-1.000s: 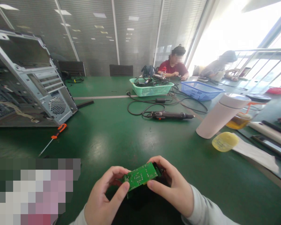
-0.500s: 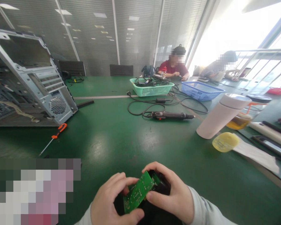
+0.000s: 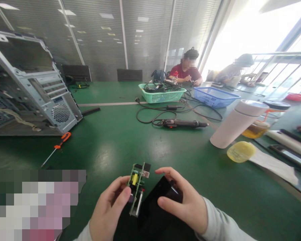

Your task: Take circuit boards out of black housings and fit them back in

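A green circuit board assembly point(image 3: 137, 187) with a yellow part and a silver strip stands nearly on edge at the bottom centre. My left hand point(image 3: 112, 202) pinches it from the left, thumb and fingers closed on its edge. Just to the right, a glossy black casing point(image 3: 157, 207) is tilted, its lower end dark and hard to make out. My right hand point(image 3: 184, 201) grips the casing's upper right, with the thumb on its face and the index finger raised over its top end. The board and the casing are apart at the top.
A metal computer case point(image 3: 40, 83) stands at left, an orange-handled screwdriver point(image 3: 57, 146) before it. Further back are an electric screwdriver point(image 3: 184, 124), a green basket point(image 3: 165, 97) of cables and a blue basket point(image 3: 215, 97). A pink tumbler point(image 3: 237, 124) stands at right. Two people sit beyond.
The board has moved left, away from the casing, and turned so its component side shows. My left hand went left with it. The casing is now more visible in my right hand.
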Motion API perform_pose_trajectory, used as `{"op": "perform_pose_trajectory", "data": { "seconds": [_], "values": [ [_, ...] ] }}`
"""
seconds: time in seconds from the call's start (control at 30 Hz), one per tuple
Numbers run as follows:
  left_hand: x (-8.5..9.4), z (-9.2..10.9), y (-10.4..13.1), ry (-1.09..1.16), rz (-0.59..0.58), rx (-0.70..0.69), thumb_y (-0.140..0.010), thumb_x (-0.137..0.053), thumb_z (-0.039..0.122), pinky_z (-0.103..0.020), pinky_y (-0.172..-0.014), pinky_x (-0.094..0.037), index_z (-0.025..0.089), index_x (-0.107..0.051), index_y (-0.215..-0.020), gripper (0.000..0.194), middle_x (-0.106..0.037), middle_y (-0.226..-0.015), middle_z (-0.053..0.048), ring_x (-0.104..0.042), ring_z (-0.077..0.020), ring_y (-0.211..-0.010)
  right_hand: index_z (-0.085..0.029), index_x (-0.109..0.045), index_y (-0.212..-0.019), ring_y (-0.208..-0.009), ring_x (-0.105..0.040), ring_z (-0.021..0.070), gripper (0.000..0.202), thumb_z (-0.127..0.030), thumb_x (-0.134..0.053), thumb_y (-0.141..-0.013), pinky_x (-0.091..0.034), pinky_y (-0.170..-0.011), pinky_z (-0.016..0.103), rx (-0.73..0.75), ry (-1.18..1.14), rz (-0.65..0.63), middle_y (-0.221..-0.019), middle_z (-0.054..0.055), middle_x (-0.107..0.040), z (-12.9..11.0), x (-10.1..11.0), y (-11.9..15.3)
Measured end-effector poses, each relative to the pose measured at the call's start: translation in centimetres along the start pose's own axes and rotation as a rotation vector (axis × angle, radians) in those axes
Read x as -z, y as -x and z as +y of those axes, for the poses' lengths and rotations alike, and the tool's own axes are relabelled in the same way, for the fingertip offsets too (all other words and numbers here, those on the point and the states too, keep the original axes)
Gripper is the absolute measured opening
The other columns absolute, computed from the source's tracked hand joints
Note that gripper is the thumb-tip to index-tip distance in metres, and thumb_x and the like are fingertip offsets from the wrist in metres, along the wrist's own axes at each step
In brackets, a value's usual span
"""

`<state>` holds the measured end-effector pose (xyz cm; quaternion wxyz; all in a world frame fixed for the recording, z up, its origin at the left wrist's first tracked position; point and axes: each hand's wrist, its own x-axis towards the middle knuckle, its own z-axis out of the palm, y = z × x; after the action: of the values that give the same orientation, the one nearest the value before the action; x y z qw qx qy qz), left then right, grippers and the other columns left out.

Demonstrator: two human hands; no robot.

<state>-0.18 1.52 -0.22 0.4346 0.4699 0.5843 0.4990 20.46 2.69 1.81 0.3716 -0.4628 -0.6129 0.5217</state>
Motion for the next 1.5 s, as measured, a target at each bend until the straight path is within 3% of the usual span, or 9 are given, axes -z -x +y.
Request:
{"op": "perform_pose_trajectory", "data": {
  "seconds": [0.1,0.27,0.43,0.53,0.67,0.9,1.13,1.3,1.5],
  "values": [
    [0.0,-1.1,-0.4,0.085,0.174,0.142,-0.076,-0.066,0.049,-0.028,-0.069,-0.054,0.020,-0.073,-0.089,0.033,-0.075,-0.093,-0.004,-0.067,-0.0234,-0.090,-0.019,-0.053,-0.114,-0.085,-0.053,0.0170,0.047,-0.038,-0.067,-0.074,-0.043,-0.079,0.029,0.015,0.023,0.040,-0.093,0.002,-0.057,0.1,0.1,-0.1],
    [0.5,-1.6,-1.2,0.301,-0.065,0.239,-0.077,-0.060,0.056,-0.030,-0.051,-0.051,0.016,-0.067,-0.060,0.045,-0.065,-0.053,-0.001,-0.059,-0.0179,-0.050,-0.020,-0.049,-0.111,-0.075,-0.055,0.0141,0.041,-0.038,-0.066,-0.079,-0.045,-0.069,0.025,0.109,0.012,0.065,-0.088,0.001,-0.056,1.0,0.2,-0.5],
    [0.7,-0.7,-1.2,0.394,0.001,0.304,-0.076,-0.061,0.043,-0.029,-0.049,-0.048,0.014,-0.072,-0.077,0.032,-0.065,-0.058,-0.002,-0.056,-0.0172,-0.050,-0.025,-0.043,-0.108,-0.084,-0.055,0.0154,0.040,-0.038,-0.069,-0.080,-0.046,-0.068,0.024,0.364,0.197,0.188,-0.100,0.003,-0.053,1.1,0.4,-0.2],
    [0.3,0.5,-1.0,0.544,-0.036,0.332,-0.074,-0.061,0.037,-0.025,-0.048,-0.044,0.013,-0.072,-0.072,0.027,-0.061,-0.051,0.000,-0.050,-0.0137,-0.046,-0.027,-0.039,-0.105,-0.095,-0.055,0.0160,0.037,-0.027,-0.067,-0.082,-0.046,-0.076,0.024,0.551,0.331,0.243,-0.111,0.004,-0.049,0.4,0.4,0.1],
    [-0.1,1.8,-1.0,0.624,-0.066,0.332,-0.070,-0.063,0.034,-0.022,-0.047,-0.041,0.013,-0.071,-0.072,0.022,-0.061,-0.051,-0.001,-0.050,-0.0124,-0.047,-0.026,-0.035,-0.100,-0.106,-0.053,0.0172,0.035,-0.010,-0.059,-0.079,-0.045,-0.084,0.027,0.612,0.382,0.261,-0.118,0.006,-0.047,-0.1,0.0,0.5],
    [-0.2,1.6,-1.1,0.621,0.048,0.350,-0.073,-0.061,0.035,-0.022,-0.045,-0.042,0.013,-0.071,-0.065,0.025,-0.063,-0.050,-0.003,-0.052,-0.0132,-0.044,-0.027,-0.037,-0.106,-0.096,-0.057,0.0129,0.041,-0.013,-0.058,-0.074,-0.047,-0.081,0.022,0.551,0.221,0.226,-0.110,0.002,-0.054,0.3,-0.1,0.3],
    [0.0,1.6,-1.1,0.632,0.006,0.349,-0.075,-0.059,0.036,-0.021,-0.044,-0.042,0.011,-0.076,-0.079,0.031,-0.062,-0.053,-0.002,-0.052,-0.0119,-0.043,-0.031,-0.042,-0.113,-0.099,-0.058,0.0112,0.044,-0.021,-0.065,-0.077,-0.045,-0.086,0.019,0.416,0.145,0.271,-0.107,-0.002,-0.060,0.2,0.3,0.1],
    [0.0,1.6,-1.2,0.633,0.003,0.364,-0.074,-0.060,0.036,-0.021,-0.044,-0.042,0.010,-0.076,-0.077,0.030,-0.062,-0.052,-0.002,-0.052,-0.0120,-0.043,-0.023,-0.050,-0.121,-0.088,-0.059,0.0172,0.051,-0.048,-0.065,-0.079,-0.046,-0.078,0.026,0.072,-0.054,0.272,-0.098,0.003,-0.063,0.3,0.3,-0.1],
    [0.0,1.9,-1.3,0.618,-0.009,0.389,-0.075,-0.057,0.037,-0.022,-0.045,-0.041,0.010,-0.075,-0.078,0.033,-0.062,-0.053,-0.002,-0.052,-0.0116,-0.043,-0.012,-0.068,-0.093,-0.073,-0.058,0.0204,0.070,-0.077,-0.050,-0.074,-0.045,-0.068,0.029,-0.243,-0.316,0.190,-0.078,0.010,-0.067,0.6,0.6,-0.7]
  ]
}}
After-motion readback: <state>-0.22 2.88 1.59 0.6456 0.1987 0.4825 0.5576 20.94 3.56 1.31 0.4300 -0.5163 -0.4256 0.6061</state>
